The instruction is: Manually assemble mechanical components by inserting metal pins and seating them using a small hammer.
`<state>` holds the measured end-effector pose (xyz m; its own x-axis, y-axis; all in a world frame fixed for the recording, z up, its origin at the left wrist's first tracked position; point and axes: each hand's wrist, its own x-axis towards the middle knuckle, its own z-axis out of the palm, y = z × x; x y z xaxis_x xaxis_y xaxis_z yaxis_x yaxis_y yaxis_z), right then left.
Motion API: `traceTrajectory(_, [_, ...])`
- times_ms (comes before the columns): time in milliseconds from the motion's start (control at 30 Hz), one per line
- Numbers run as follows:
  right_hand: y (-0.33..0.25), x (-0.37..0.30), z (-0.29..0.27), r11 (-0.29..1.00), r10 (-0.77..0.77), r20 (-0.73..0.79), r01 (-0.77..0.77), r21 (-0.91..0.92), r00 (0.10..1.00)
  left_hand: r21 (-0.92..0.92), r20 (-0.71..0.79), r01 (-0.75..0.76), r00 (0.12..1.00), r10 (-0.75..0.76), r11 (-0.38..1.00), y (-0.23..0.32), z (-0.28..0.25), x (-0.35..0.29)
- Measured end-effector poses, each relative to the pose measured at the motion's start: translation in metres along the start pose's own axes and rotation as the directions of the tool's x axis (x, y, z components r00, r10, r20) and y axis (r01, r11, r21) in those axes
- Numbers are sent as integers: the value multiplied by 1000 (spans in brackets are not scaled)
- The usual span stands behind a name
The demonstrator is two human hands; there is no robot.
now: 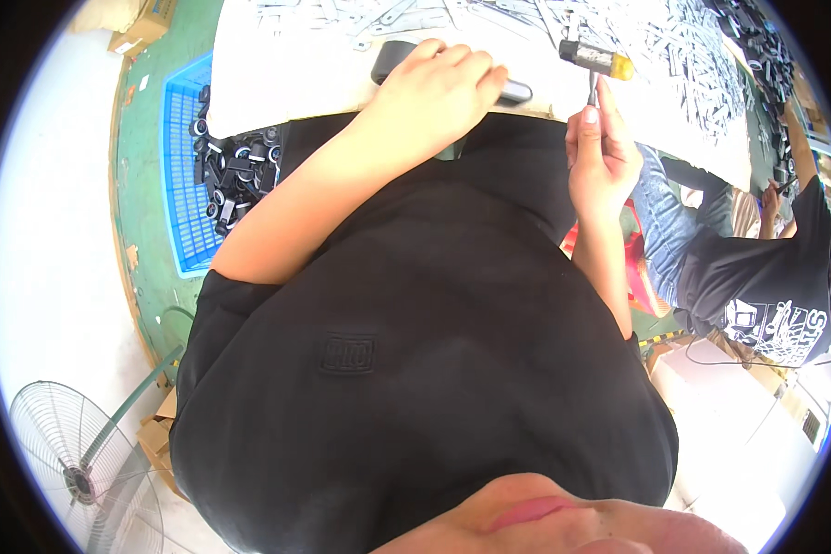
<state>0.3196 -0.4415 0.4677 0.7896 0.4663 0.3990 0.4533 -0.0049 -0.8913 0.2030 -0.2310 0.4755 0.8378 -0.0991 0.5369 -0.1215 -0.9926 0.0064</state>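
Observation:
At the front edge of the white-topped table, my left hand is closed over a black part with a thick rounded end. A grey, round-ended bar sticks out on the other side of the fingers; whether it joins the black part is hidden under the palm. To the right, my right hand grips a small hammer by its thin metal handle. The hammer's head has a black face and a yellow one, and it is raised near the table edge, apart from the black part.
Flat metal strips lie heaped over the table's far and right side. A blue plastic crate of black parts stands at my left. A standing fan is at lower left. Another person works at the right, near a red basket.

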Motion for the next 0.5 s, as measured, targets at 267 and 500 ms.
traceTrajectory(267, [22,-3,-12,981,127,113,-142,131,985,-295,-14,6,1000,-10,955,-24,-6,1])
traceTrajectory(500, [31,20,-18,999,2,362,-15,34,932,-512,-650,-343,754,-93,787,-42,67,6])
